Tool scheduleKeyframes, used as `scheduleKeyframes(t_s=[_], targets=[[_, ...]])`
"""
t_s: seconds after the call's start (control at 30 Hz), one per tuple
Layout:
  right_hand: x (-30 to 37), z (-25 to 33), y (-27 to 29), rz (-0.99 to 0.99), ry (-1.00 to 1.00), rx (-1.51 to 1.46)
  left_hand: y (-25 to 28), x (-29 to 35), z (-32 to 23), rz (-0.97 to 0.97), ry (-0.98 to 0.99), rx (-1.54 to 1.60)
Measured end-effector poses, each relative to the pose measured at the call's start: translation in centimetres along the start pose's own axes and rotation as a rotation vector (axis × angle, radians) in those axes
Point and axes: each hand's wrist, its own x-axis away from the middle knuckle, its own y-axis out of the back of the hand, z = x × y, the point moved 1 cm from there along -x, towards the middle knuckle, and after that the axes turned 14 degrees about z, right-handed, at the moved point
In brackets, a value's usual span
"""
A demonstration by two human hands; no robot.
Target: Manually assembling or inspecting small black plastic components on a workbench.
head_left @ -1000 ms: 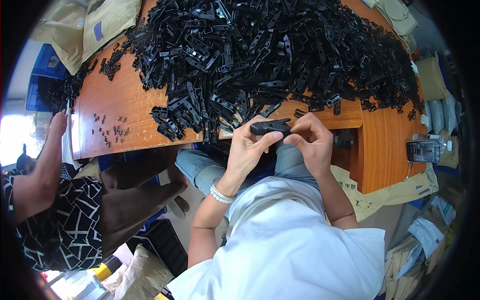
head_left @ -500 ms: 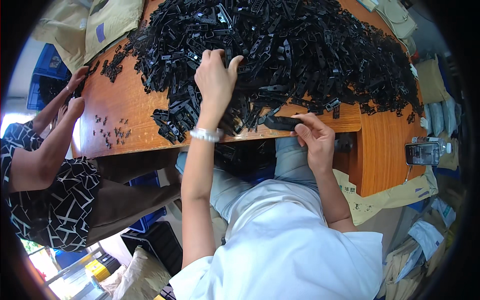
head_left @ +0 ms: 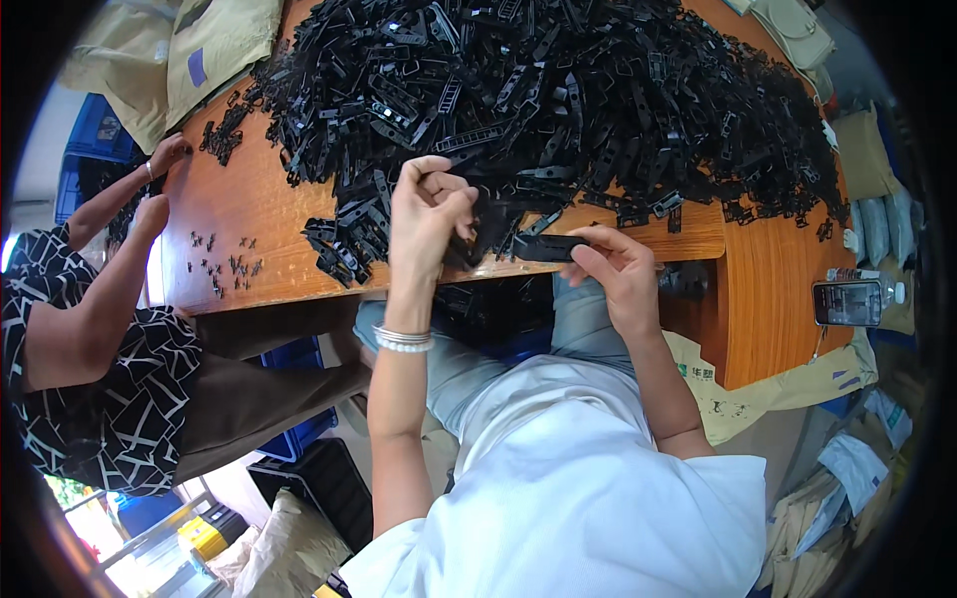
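My right hand (head_left: 616, 274) pinches a black elongated plastic part (head_left: 546, 248) between thumb and fingers, just above the front edge of the table. My left hand (head_left: 429, 214) hovers over the near edge of a large heap of black plastic parts (head_left: 478, 90), its fingers curled in toward the thumb. Whatever those fingers hold, if anything, does not show. Between my two hands more black parts lie along the table edge, partly blurred. A smaller cluster of black parts (head_left: 344, 239) lies to the left of my left wrist.
Tiny dark pieces (head_left: 224, 264) are scattered on the wooden table (head_left: 269, 209) at left. A co-worker's hand (head_left: 169, 154) rests by its left edge. Paper sacks (head_left: 214, 60) stand at the back left. On the right are a phone (head_left: 847, 303) and plastic bags (head_left: 882, 234).
My left hand has drawn back from the heap toward me, and its fingers have curled. The black part in my right hand has shifted slightly left. The co-worker's far hand has moved slightly.
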Motion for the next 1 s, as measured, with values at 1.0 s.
scheduleKeyframes(t_s=[1.0], targets=[[0.0, -2.9, 1.6, -0.070, 0.236, -0.140, -5.1, 2.1, 4.3, 0.282, -0.306, -1.377]])
